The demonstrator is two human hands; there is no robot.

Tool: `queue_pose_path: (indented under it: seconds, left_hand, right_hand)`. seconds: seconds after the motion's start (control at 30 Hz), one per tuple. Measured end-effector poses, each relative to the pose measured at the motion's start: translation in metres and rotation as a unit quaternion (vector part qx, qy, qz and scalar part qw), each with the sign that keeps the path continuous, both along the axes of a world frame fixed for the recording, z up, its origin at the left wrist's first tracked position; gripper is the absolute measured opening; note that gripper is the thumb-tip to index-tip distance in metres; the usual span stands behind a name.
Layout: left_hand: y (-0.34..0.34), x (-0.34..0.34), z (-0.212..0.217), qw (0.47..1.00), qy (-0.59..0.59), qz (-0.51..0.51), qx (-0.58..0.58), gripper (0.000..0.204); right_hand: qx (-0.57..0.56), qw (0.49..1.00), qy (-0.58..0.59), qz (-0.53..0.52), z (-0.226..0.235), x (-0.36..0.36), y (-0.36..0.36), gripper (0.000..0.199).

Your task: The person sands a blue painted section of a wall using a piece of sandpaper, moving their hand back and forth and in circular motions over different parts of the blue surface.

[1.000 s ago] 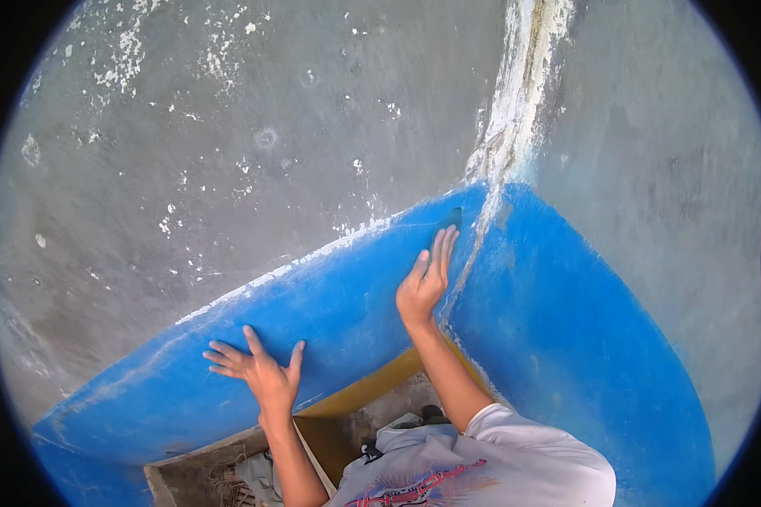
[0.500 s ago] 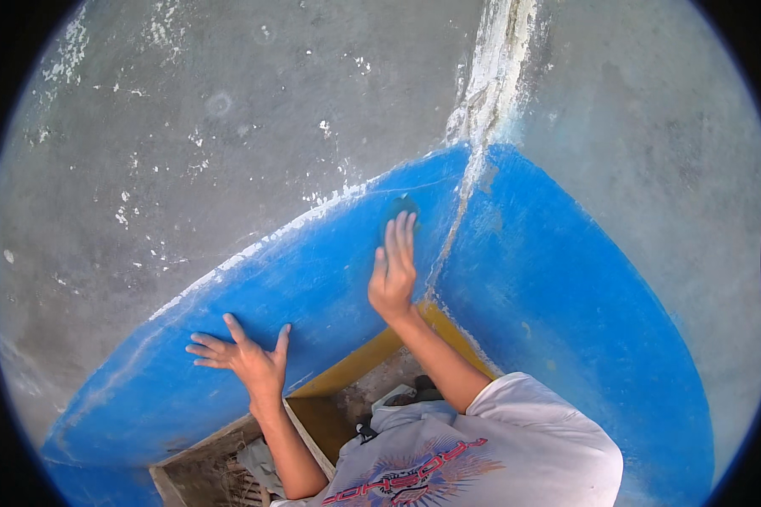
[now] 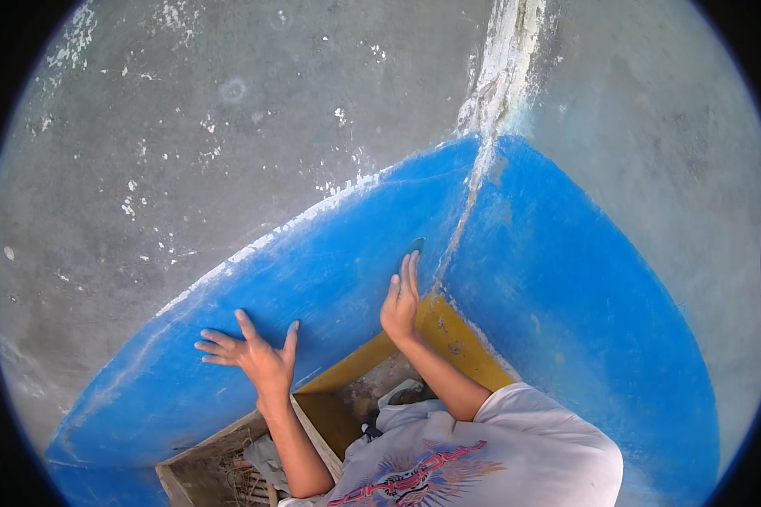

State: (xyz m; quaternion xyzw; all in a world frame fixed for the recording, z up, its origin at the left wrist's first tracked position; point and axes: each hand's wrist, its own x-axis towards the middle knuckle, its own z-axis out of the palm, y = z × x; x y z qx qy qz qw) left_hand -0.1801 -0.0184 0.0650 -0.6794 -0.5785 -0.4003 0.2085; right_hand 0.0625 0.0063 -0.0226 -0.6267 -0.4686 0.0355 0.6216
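A small dark green pad (image 3: 419, 243) is lying under the fingertips of the right hand (image 3: 401, 311), its far end showing beyond them against the blue wall band (image 3: 330, 270), left of the cracked corner (image 3: 461, 224). Compared with half a second ago, the right hand and pad are sitting nearer the yellow edging (image 3: 457, 338), while the left hand (image 3: 266, 365) is keeping about the same place. The right fingers are lying nearly together; whether they are gripping the pad, I cannot tell. The left fingers are spreading wide apart at the band, holding nothing visible.
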Motion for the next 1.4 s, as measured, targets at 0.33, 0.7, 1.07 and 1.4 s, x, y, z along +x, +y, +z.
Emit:
queue_pose_path:
  seconds: [0.33, 0.7, 1.07, 1.4]
  left_hand:
    - [-0.020, -0.005, 0.011, 0.999, 0.007, -0.015, -0.047, 0.101]
    - [-0.050, -0.072, -0.013, 0.970, -0.220, 0.106, -0.015, 0.119]
    - [-0.031, -0.117, -0.029, 0.953, -0.239, 0.156, -0.102, 0.162]
    - [-0.029, -0.119, -0.035, 0.956, -0.227, 0.161, -0.089, 0.161]
  right_hand:
    - [0.089, 0.969, -0.219, 0.067, -0.007, -0.051, -0.007, 0.047]
    - [0.155, 0.980, -0.126, 0.020, 0.031, -0.102, -0.002, 0.048]
    - [0.175, 0.952, -0.236, 0.085, 0.038, -0.130, -0.005, 0.047]
    - [0.193, 0.978, -0.067, -0.039, 0.082, -0.099, 0.019, 0.048]
